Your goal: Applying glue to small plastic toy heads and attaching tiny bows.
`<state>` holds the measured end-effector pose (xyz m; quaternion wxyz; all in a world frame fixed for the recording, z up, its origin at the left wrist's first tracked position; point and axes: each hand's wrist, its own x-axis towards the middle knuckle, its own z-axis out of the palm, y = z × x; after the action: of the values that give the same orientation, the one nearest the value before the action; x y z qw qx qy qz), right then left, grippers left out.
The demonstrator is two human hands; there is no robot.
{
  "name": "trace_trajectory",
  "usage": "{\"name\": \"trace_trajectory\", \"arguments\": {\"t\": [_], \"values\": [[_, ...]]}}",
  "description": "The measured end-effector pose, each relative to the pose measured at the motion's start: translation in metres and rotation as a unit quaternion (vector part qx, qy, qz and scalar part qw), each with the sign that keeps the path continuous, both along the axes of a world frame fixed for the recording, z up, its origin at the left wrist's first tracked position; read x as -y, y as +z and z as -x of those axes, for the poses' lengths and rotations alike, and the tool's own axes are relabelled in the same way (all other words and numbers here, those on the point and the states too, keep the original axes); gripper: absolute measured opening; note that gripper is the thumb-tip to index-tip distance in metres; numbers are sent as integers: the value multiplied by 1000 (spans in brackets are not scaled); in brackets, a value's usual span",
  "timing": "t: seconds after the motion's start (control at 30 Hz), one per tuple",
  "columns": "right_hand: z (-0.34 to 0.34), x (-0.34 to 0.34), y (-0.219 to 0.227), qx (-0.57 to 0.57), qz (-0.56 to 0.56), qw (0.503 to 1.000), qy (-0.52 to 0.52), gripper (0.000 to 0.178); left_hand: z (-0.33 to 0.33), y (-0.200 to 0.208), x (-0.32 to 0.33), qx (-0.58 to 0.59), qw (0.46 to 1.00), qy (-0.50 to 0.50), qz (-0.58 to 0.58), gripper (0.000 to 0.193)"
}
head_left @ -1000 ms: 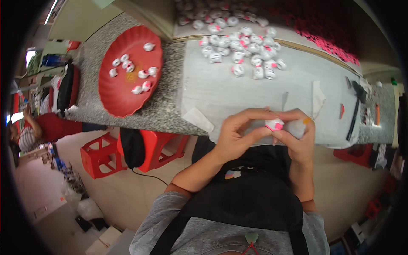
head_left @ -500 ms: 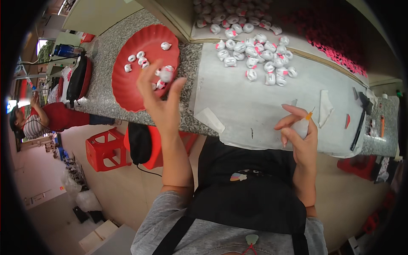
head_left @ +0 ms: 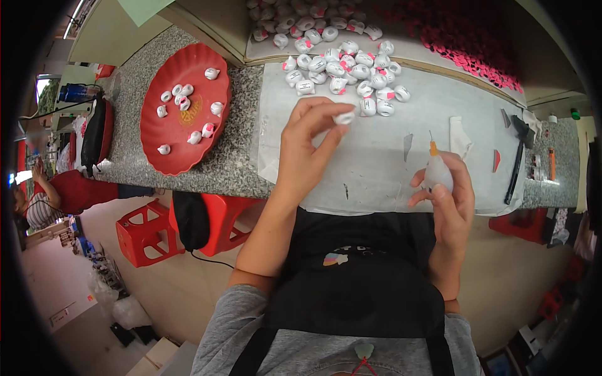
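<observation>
Pinching 1 small white piece (head_left: 344, 117) between thumb and fingertips, the left hand (head_left: 307, 147) sits just above centre of the frame, its grip clamped on that piece, at the lower edge of a pile of white-and-pink pieces (head_left: 342, 66) in the upper middle. Right hand (head_left: 448, 194), right of centre: grip closed round a small translucent squeeze bottle (head_left: 436, 172) with an orange nozzle and fine needle tip pointing up. Both hands hover over a pale sheet (head_left: 389, 156) covering the speckled grey bench (head_left: 232, 163). Upper left: 1 red round tray (head_left: 182, 135) holding about 9 like pieces. Upper right: heap of pink bits (head_left: 467, 34). Far right: 1 dark hammer (head_left: 517, 156).
</observation>
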<state>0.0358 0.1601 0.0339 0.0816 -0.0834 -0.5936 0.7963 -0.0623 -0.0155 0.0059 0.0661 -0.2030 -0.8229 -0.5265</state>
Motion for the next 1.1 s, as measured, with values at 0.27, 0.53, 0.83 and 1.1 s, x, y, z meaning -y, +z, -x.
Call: {"name": "trace_trajectory", "arguments": {"t": [0.27, 0.53, 0.83, 1.1], "values": [[-2, 0, 17, -103, 26, 983, -152, 37, -39, 2, -14, 244, 895, -103, -358, 28], [-12, 9, 15, -254, -297, 912, -122, 43, -47, 3, -18, 272, 845, -132, -441, 36], [-17, 16, 16, -260, -336, 901, -88, 40, -49, 3, -17, 279, 839, -129, -450, 37], [-16, 17, 16, -261, -334, 902, -78, 40, -49, 4, -17, 282, 842, -131, -441, 37]]}}
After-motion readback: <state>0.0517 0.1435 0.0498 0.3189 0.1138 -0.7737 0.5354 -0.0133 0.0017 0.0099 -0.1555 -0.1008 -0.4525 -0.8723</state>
